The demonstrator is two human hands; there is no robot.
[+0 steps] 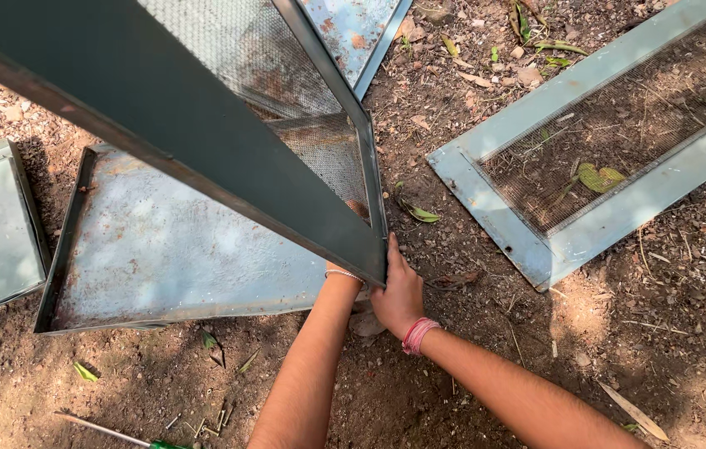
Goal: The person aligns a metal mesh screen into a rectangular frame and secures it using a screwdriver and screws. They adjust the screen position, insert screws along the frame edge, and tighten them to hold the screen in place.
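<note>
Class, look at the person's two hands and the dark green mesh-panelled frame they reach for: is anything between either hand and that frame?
Nothing visible is. The right hand already grips the lower corner of the green frame. The left hand is mostly hidden behind that same corner, so its contact cannot be seen. The pale metal tray lies beside them on the soil.

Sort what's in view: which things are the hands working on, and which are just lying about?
In hand:
- dark green metal frame with wire mesh, its lower corner gripped by right hand; left hand mostly hidden behind it

Lying about:
- pale blue mesh frame
- rusty flat metal panel
- green-handled screwdriver
</note>
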